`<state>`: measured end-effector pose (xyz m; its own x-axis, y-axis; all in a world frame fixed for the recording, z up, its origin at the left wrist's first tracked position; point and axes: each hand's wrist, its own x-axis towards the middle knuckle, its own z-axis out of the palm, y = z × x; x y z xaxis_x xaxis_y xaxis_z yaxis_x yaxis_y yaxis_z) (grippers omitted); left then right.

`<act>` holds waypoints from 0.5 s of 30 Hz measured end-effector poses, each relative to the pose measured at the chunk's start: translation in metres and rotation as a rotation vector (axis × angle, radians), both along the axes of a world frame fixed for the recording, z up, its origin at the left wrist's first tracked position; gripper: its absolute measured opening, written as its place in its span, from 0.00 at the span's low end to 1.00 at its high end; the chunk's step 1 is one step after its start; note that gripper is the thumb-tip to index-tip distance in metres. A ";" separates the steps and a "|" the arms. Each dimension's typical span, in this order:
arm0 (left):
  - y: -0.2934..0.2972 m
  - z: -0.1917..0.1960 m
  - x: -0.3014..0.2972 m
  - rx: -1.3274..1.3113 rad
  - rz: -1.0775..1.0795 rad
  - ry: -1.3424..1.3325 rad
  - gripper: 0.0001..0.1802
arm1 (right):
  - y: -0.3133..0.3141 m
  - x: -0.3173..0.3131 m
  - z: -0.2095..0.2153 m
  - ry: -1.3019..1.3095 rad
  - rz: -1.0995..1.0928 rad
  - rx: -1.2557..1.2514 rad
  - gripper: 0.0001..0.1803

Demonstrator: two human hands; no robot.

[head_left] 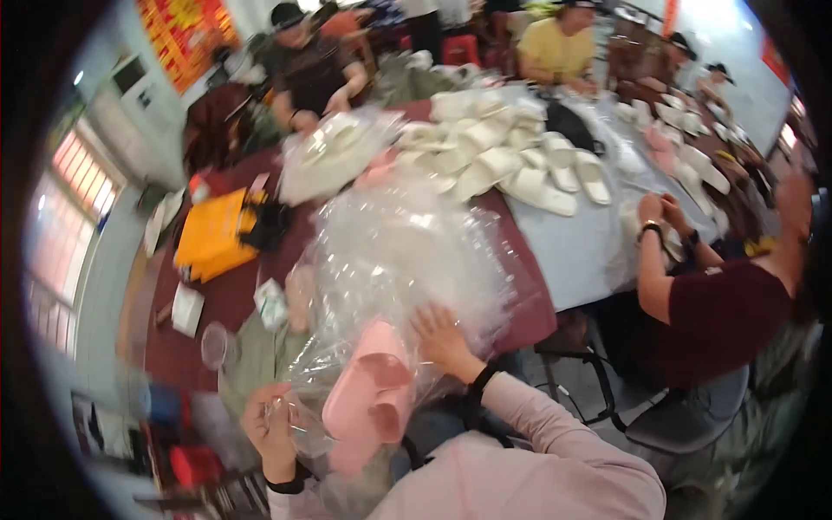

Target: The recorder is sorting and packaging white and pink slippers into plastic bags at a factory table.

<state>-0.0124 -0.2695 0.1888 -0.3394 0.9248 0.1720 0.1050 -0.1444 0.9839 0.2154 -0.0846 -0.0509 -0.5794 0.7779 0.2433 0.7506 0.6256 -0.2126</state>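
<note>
A pair of pink slippers (355, 403) lies just in front of me, between my two hands and against the near side of a heap of clear plastic bags (403, 234). My left hand (270, 433) is closed on the edge of a clear plastic bag (305, 426), left of the slippers. On the heap's near right side rests my right hand (446, 340), its fingers stretched out over the plastic. Whether the slippers are partly inside a bag, I cannot tell.
White slippers (494, 143) are piled beyond the bags on the dark red table (529, 286). To the left lie an orange bag (212, 230) and a clear cup (218, 345). A co-worker in dark red (719, 312) sits at right; others work across the table.
</note>
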 end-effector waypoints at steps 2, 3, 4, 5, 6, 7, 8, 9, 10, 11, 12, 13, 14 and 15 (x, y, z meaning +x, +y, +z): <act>-0.035 -0.003 -0.014 -0.008 0.130 0.140 0.11 | 0.000 0.000 0.009 0.029 0.034 0.003 0.32; -0.050 -0.005 -0.017 0.002 0.191 0.289 0.09 | 0.000 0.000 0.011 0.024 0.044 0.009 0.31; -0.063 -0.006 -0.018 -0.032 0.253 0.294 0.09 | 0.000 0.001 0.014 -0.001 0.026 -0.008 0.31; -0.075 -0.008 -0.019 0.056 0.344 0.155 0.09 | 0.000 0.002 0.016 -0.025 0.014 -0.020 0.32; -0.086 -0.010 -0.020 0.158 0.435 0.020 0.10 | -0.001 0.004 0.014 -0.021 0.018 -0.017 0.31; -0.098 -0.009 -0.019 0.156 0.488 0.039 0.09 | -0.001 0.003 0.015 -0.037 0.006 0.015 0.31; -0.109 -0.011 -0.021 0.139 0.536 0.046 0.09 | 0.000 0.007 0.013 -0.043 -0.006 0.026 0.31; -0.123 -0.012 -0.023 0.125 0.676 0.100 0.09 | -0.001 0.006 0.019 -0.029 0.007 0.004 0.31; -0.133 -0.017 -0.025 0.114 0.800 0.143 0.09 | -0.002 0.007 0.019 -0.030 0.047 -0.005 0.31; -0.142 -0.021 -0.026 0.085 0.874 0.211 0.08 | -0.003 0.007 0.018 -0.018 0.037 0.008 0.31; -0.149 -0.026 -0.029 0.073 0.903 0.215 0.08 | -0.004 0.006 0.017 -0.005 0.021 0.022 0.31; -0.152 -0.031 -0.032 0.108 0.884 0.112 0.07 | -0.005 0.008 0.018 -0.006 0.040 0.016 0.31; -0.153 -0.038 -0.038 0.147 0.859 0.009 0.07 | -0.005 0.007 0.019 -0.011 0.035 0.021 0.31; -0.153 -0.052 -0.048 0.200 0.924 -0.105 0.05 | -0.006 0.006 0.019 -0.016 0.024 0.028 0.31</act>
